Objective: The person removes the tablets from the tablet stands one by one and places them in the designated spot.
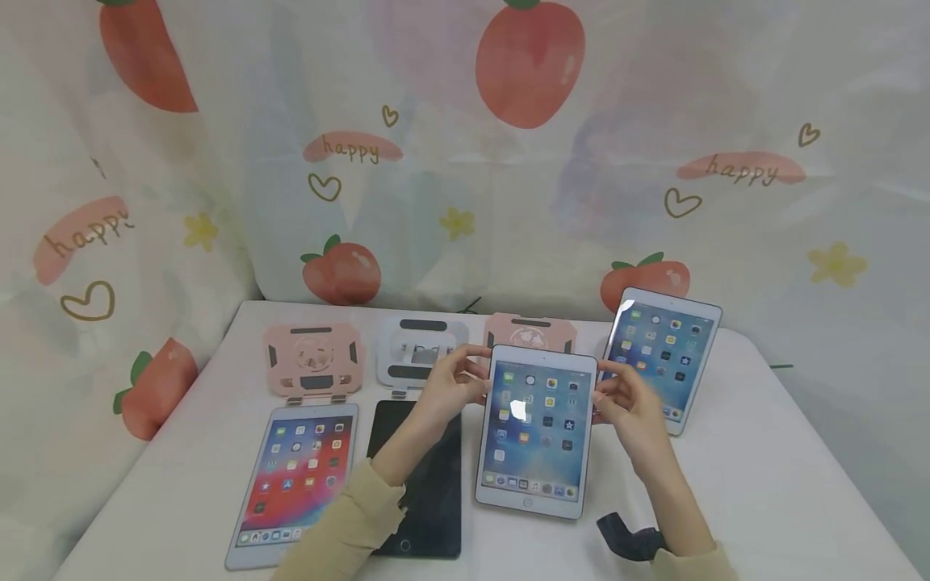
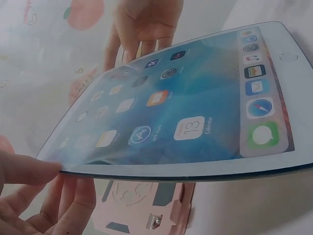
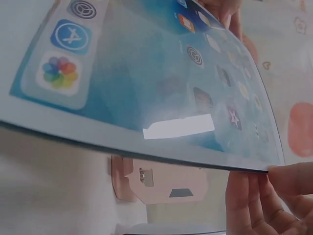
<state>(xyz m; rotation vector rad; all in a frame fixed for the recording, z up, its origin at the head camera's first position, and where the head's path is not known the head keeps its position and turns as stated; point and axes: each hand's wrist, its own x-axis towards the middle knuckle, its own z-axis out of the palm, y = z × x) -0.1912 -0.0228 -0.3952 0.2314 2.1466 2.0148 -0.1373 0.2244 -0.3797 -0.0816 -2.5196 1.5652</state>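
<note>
A white tablet (image 1: 538,436) with a lit blue home screen is held up in front of a pink stand (image 1: 530,331), tilted with its screen facing me. My left hand (image 1: 456,389) pinches its left edge near the top, thumb over fingers in the left wrist view, where the tablet (image 2: 205,103) spans the picture. Opposite it, my right hand (image 1: 630,407) grips the right edge near the top. The right wrist view shows that thumb and fingers (image 3: 239,200) pinching the tablet's rim. Below the tablet, part of the pink stand (image 3: 166,181) shows; its lower part is hidden in the head view.
Another tablet (image 1: 664,355) leans upright at the right rear. On the left stand a pink stand (image 1: 314,355) and a whitish stand (image 1: 398,343), with a red-blue-screened tablet (image 1: 298,476) and a dark-screened tablet (image 1: 436,500) before them. A black curved object (image 1: 626,539) lies by my right forearm.
</note>
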